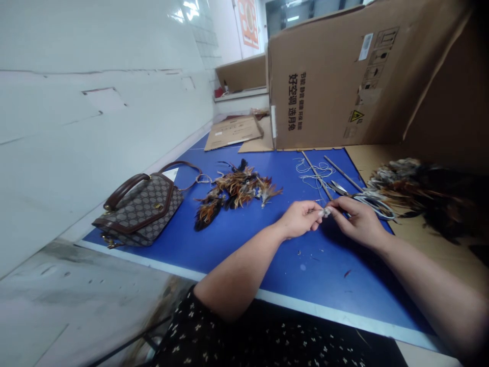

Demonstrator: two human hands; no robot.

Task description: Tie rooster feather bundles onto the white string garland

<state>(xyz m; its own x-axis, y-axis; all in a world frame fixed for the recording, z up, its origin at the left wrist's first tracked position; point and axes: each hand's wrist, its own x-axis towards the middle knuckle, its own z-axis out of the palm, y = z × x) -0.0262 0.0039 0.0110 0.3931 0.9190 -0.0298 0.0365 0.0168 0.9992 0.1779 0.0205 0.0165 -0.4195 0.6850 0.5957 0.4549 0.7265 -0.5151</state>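
Note:
My left hand (pixel 301 219) and my right hand (pixel 357 220) meet low over the blue tabletop, fingertips pinched. Between them is a small pale grey feather tuft (pixel 326 212), largely covered by the fingers. Scissors (pixel 346 192) with blades apart lie just beyond my right hand, which hides part of them. Loose white string (pixel 311 172) is tangled around a thin stick (pixel 316 175), and a second thin stick (pixel 344 174) lies to its right. Left of my hands is a loose pile of brown, orange and black feathers (pixel 240 187).
A patterned handbag (pixel 147 211) with a brown handle stands at the table's left. A big cardboard box (pixel 324 92) rises behind the table, and flat cardboard (pixel 235 132) lies at the back. More feathers (pixel 412 188) are heaped at right. Small scraps dot the blue tabletop (pixel 282 270).

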